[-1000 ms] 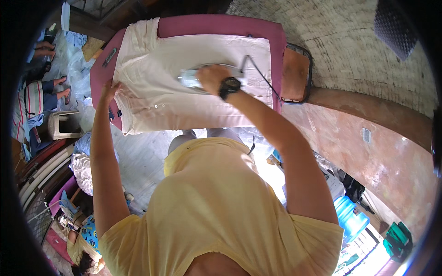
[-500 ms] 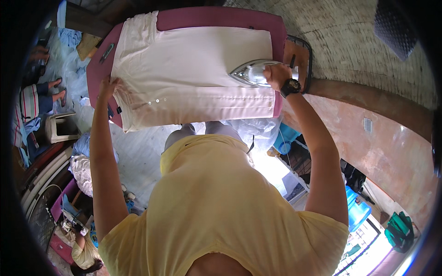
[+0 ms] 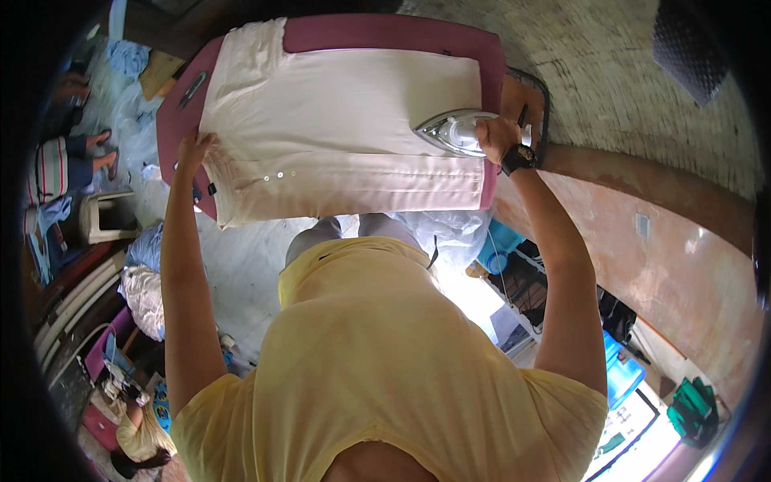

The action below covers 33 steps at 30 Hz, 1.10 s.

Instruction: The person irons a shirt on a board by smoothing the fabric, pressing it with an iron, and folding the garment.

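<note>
A cream-white button-up shirt point(image 3: 353, 100) lies spread on a maroon-covered ironing board point(image 3: 361, 30). Along its near side runs the front band with small buttons. My right hand point(image 3: 498, 138) is wrapped around the handle of a silver clothes iron point(image 3: 451, 131), which rests on the shirt close to the board's right end, its pointed tip to the left. At the opposite end my left hand point(image 3: 194, 151) grips the shirt's left edge with bent fingers. Bunched cloth, perhaps a sleeve, lies at the far left corner of the shirt.
A dark slim object point(image 3: 193, 88) lies on the board's left end. A black metal frame point(image 3: 546, 104) rims a brown panel at the right end. Beyond it stands a wall point(image 3: 610, 193). To the left are a stool point(image 3: 108, 217), piled clothes point(image 3: 144, 297) and other people.
The iron has slid slightly right along the shirt in my right hand. My left hand stays at the shirt's left edge. The whole view has shifted a little.
</note>
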Tool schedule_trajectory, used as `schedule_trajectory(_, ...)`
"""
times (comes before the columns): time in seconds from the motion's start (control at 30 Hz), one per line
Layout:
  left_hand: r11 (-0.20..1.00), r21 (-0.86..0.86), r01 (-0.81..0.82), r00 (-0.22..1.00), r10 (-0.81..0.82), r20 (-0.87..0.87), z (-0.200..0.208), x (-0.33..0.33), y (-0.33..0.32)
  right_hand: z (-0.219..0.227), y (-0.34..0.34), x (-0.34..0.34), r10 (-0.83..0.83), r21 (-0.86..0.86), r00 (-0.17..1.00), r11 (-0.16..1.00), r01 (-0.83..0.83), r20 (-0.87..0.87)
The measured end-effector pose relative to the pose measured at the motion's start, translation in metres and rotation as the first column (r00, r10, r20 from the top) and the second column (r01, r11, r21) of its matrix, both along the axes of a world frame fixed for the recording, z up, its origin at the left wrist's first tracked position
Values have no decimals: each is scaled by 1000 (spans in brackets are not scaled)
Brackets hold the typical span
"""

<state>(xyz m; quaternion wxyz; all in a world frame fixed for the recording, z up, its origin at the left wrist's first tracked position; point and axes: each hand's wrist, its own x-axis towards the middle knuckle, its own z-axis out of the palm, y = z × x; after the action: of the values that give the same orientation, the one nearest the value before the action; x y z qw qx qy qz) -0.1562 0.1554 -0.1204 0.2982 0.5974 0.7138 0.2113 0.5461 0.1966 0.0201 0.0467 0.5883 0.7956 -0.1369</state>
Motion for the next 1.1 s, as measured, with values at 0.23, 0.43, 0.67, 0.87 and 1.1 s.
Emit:
schedule_trajectory(0.23, 984, -171, -54, 972, 12, -237, 32, 15, -7, -2, -15, -109, 134, 28, 980, 991, -131, -149)
schedule_trajectory(0.43, 992, 19, -124, 989, 125, -77, 25, 8, -25, 13, -20, -207, 371, 34, 870, 924, -381, -326)
schedule_trajectory(0.67, 942, 127, -311, 950, 304, 75, 8, 24, -15, 1, -19, -337, 387, -1, 819, 904, -428, -423)
schedule_trajectory(0.87, 939, 127, -321, 875, 345, -340, 42, 68, 11, -11, -20, -378, 340, 89, 892, 940, -329, -297)
schedule_trajectory(1.1, 821, 447, 355, 909, -193, -369, 40, 174, 9, 5, 13, -199, 114, -72, 993, 991, -115, -8)
